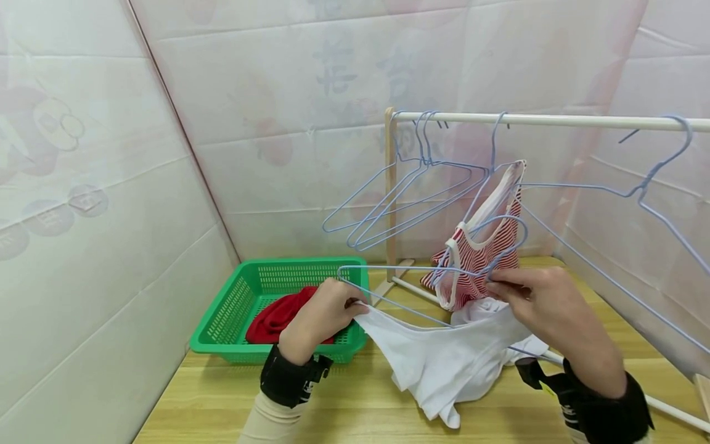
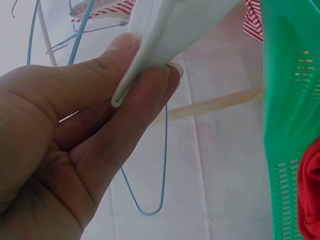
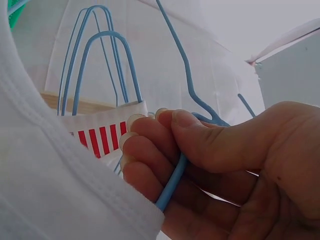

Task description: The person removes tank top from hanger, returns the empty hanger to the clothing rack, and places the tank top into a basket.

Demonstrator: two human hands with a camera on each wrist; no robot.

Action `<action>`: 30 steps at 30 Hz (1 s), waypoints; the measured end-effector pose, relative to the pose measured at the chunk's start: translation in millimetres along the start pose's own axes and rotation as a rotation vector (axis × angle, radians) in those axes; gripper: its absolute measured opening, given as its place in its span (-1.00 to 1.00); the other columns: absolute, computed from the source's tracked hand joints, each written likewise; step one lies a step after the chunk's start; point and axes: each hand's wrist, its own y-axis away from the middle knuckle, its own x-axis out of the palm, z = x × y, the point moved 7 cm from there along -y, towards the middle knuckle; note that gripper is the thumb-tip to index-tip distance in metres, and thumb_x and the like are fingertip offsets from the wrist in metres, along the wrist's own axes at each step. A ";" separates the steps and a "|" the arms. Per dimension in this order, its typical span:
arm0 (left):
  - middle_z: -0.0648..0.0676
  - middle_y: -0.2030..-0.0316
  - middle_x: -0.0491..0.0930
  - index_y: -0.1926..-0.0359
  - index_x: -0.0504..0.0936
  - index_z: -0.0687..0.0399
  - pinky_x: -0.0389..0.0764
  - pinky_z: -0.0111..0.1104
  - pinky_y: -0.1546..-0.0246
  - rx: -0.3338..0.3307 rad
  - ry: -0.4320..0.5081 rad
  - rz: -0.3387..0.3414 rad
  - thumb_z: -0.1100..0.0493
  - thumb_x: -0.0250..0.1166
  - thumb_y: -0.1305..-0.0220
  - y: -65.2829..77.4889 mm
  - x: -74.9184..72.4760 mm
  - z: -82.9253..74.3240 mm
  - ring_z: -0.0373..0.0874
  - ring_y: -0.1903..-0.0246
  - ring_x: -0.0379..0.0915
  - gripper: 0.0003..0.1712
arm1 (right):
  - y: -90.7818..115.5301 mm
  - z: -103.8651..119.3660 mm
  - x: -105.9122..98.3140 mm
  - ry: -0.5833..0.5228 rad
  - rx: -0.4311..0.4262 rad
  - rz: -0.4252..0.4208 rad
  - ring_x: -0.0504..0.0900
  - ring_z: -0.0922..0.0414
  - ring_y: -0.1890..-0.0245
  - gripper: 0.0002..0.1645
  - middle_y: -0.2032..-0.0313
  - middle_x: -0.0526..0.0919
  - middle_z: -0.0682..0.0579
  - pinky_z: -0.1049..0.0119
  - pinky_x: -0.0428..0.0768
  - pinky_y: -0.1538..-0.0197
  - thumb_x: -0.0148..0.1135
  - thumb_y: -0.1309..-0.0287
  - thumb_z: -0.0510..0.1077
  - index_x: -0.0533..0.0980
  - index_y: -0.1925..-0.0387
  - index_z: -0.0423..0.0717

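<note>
My left hand (image 1: 331, 310) pinches the edge of a white garment (image 1: 438, 351) between thumb and fingers; the left wrist view shows the folded hem (image 2: 131, 80) in that pinch. With my right hand (image 1: 546, 302) I grip a blue wire hanger (image 1: 410, 267) just below its hook. The garment hangs below the hanger, its right part at the hanger's right arm, where the right wrist view shows white cloth (image 3: 55, 165) over the wire. The hanger's left end stands out above my left hand, outside the cloth. How far the right arm goes into the garment is hidden.
A green basket (image 1: 219, 314) with red cloth (image 1: 283, 314) stands at the left on the wooden table (image 1: 222, 404). Behind, a rack rail (image 1: 582, 121) carries several blue hangers (image 1: 383, 209), one bearing a red-and-white striped top (image 1: 488, 253). Another hanger (image 1: 646, 185) hangs close at right.
</note>
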 end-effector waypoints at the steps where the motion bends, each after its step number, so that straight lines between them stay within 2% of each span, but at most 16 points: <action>1: 0.02 0.33 0.80 0.28 0.83 0.11 0.64 -0.49 0.26 0.003 0.002 0.004 0.27 0.46 -0.26 -0.4 1.1 -0.8 -0.19 0.32 0.65 -0.96 | -0.3 0.4 0.2 0.002 0.000 0.001 0.49 0.48 0.48 -0.76 0.43 0.82 -0.09 0.67 0.39 0.44 0.61 0.15 -0.38 0.81 0.32 -0.20; 6: -0.01 0.33 0.79 0.25 0.83 0.10 0.60 -0.52 0.26 0.002 0.004 0.043 0.23 0.44 -0.30 -3.3 9.2 -4.0 -0.24 0.34 0.59 -0.93 | -1.2 2.5 1.0 0.003 -0.006 0.006 0.50 0.47 0.47 -0.76 0.42 0.82 -0.08 0.68 0.39 0.43 0.61 0.15 -0.37 0.81 0.32 -0.19; 10: 0.00 0.31 0.79 0.23 0.83 0.11 0.62 -0.53 0.24 0.002 0.005 0.064 0.22 0.43 -0.31 -5.2 15.6 -6.5 -0.25 0.31 0.63 -0.91 | -1.7 3.9 1.8 -0.001 -0.009 0.008 0.51 0.46 0.47 -0.76 0.42 0.82 -0.08 0.69 0.40 0.43 0.61 0.14 -0.38 0.81 0.32 -0.19; 18: 0.03 0.31 0.81 0.24 0.83 0.15 0.65 -0.54 0.22 0.062 0.005 0.080 0.26 0.41 -0.32 -9.2 26.0 -15.8 -0.21 0.29 0.70 -0.92 | -1.6 6.7 2.8 -0.006 -0.028 -0.004 0.50 0.48 0.48 -0.76 0.44 0.81 -0.04 0.68 0.41 0.44 0.61 0.16 -0.39 0.80 0.34 -0.18; 26: 0.00 0.25 0.82 0.18 0.84 0.12 0.66 -0.56 0.17 0.023 -0.006 0.107 0.22 0.39 -0.35 -10.4 33.0 -18.5 -0.24 0.22 0.72 -0.88 | -1.6 7.4 3.4 0.005 -0.015 0.020 0.46 0.42 0.52 -0.77 0.41 0.81 -0.10 0.66 0.37 0.50 0.59 0.10 -0.40 0.80 0.30 -0.22; 30: 0.00 0.24 0.82 0.18 0.84 0.13 0.66 -0.58 0.15 0.031 -0.009 0.122 0.22 0.40 -0.34 -11.2 36.2 -21.5 -0.25 0.20 0.72 -0.87 | -1.3 7.5 3.3 0.011 -0.013 0.018 0.48 0.37 0.51 -0.76 0.40 0.81 -0.11 0.67 0.38 0.48 0.59 0.11 -0.39 0.80 0.29 -0.22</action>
